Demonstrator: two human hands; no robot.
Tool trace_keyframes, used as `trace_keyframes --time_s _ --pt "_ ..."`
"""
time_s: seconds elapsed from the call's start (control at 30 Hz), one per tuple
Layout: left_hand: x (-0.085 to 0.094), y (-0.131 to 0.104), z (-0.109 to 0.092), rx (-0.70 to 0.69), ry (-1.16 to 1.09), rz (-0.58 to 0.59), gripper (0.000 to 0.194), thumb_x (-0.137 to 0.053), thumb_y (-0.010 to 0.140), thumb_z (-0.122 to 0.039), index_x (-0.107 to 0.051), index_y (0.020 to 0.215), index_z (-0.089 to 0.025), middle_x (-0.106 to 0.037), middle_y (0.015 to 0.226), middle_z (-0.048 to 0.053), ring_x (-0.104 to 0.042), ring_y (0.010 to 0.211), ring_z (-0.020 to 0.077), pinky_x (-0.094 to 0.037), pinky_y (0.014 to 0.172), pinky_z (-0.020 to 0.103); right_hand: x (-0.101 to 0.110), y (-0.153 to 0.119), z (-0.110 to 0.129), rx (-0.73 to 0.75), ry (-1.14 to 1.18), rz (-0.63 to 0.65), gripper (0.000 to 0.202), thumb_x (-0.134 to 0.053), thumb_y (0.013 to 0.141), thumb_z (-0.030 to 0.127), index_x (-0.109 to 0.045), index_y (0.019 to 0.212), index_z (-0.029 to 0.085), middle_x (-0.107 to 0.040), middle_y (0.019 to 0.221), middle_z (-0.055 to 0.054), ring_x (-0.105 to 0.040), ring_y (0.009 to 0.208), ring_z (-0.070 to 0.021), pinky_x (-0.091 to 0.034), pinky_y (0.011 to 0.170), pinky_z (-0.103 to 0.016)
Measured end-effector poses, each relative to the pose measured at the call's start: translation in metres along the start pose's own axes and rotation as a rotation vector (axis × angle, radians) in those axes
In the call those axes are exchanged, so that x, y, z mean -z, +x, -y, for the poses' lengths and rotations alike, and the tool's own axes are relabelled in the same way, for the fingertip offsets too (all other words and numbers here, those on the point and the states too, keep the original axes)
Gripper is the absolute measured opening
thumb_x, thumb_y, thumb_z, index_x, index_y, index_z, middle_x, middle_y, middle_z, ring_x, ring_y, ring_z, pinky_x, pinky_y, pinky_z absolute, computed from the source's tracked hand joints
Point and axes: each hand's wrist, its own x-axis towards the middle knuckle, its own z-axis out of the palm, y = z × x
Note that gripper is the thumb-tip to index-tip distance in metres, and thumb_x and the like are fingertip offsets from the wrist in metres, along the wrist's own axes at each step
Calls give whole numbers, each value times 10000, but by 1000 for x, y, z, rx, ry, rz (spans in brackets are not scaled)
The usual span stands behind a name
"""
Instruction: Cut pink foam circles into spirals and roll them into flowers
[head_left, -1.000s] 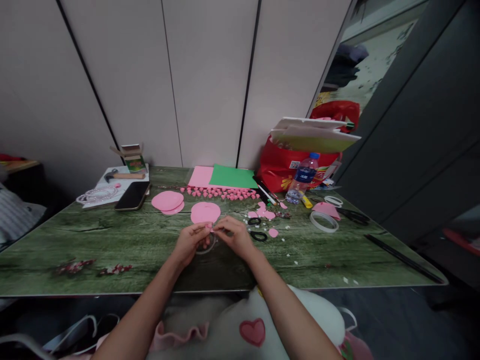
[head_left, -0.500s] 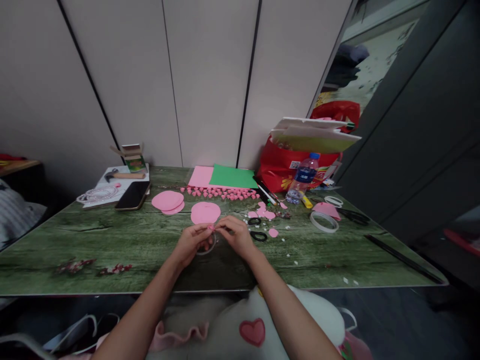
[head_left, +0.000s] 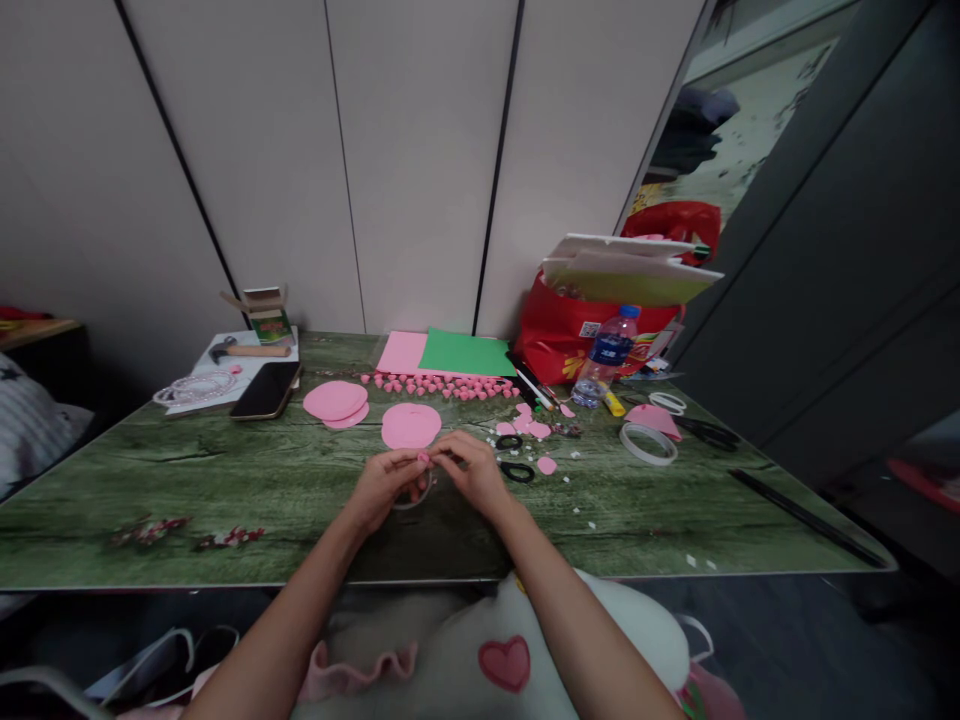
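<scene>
A small pink paper piece (head_left: 424,457) is pinched between the fingertips of my left hand (head_left: 384,487). The fingertips of my right hand (head_left: 474,472) meet it from the other side, closed against its edge. Under my left fingers a clear tape ring (head_left: 414,500) partly shows; whether the fingers grip it is unclear. Just beyond my hands lie overlapping pink paper circles (head_left: 411,425), with another group (head_left: 336,402) to their left. Several small pink rolled pieces (head_left: 450,386) form a band farther back.
Black-handled scissors (head_left: 517,473) and pink scraps (head_left: 534,429) lie right of my hands. Farther right are a tape roll (head_left: 649,445), a bottle (head_left: 604,355) and a red bag (head_left: 551,335). A phone (head_left: 265,390) and hammer (head_left: 255,351) are at the back left.
The small pink piece and my fingertips have shifted very slightly. Both hands otherwise keep the same pose.
</scene>
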Motion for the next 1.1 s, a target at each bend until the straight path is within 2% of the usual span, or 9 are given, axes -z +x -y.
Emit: trace_keyframes --time_s 0.13,0.33,0.47,0.6,0.7,0.83,1.1 --pt "0 0 0 1 -7 -14 279 -649 619 -318 -629 802 -107 -547 545 11 -468 477 79 -358 423 179 -1 0 1 -17 19 -3 120 -493 771 223 -606 803 201 -592 768 -39 -543 739 -142 -440 645 -253" --pt "1 1 1 8 5 -42 291 -659 610 -303 -640 826 -109 -559 539 12 -470 467 80 -358 422 186 -3 -2 -1 -118 108 -23 160 -534 736 237 -564 885 188 -591 740 -27 -547 628 -116 -451 550 -219" --pt "1 1 1 -3 13 -44 270 -654 613 -304 -645 801 -111 -558 540 15 -468 470 83 -363 425 190 -2 -1 0 -58 43 -8 132 -510 754 245 -616 814 195 -598 754 -39 -549 664 -124 -449 569 -229" --pt "0 1 1 -18 20 -70 242 -655 608 -298 -651 764 -113 -555 529 13 -464 466 82 -364 425 191 -1 -1 1 -11 18 10 170 -488 766 225 -629 860 213 -600 783 -44 -547 690 -126 -447 574 -229" --pt "0 2 2 -38 5 -86 221 -659 600 -291 -654 739 -119 -556 523 7 -464 465 80 -362 428 190 -2 -2 0 -6 12 77 192 -497 754 207 -606 912 215 -586 810 -44 -537 653 -112 -446 550 -216" --pt "1 3 3 -46 19 -86 215 -666 587 -279 -655 724 -115 -564 525 11 -470 463 83 -366 428 193 -4 -4 -2 26 -39 110 156 -515 746 205 -595 880 202 -574 813 -41 -531 656 -111 -442 577 -223" --pt "-2 4 3 -52 83 -91 287 -630 631 -326 -646 827 -117 -554 516 4 -465 443 78 -364 407 184 -7 -5 -2 -41 -137 67 150 -507 762 243 -562 891 190 -551 761 -26 -526 632 -112 -434 584 -222"
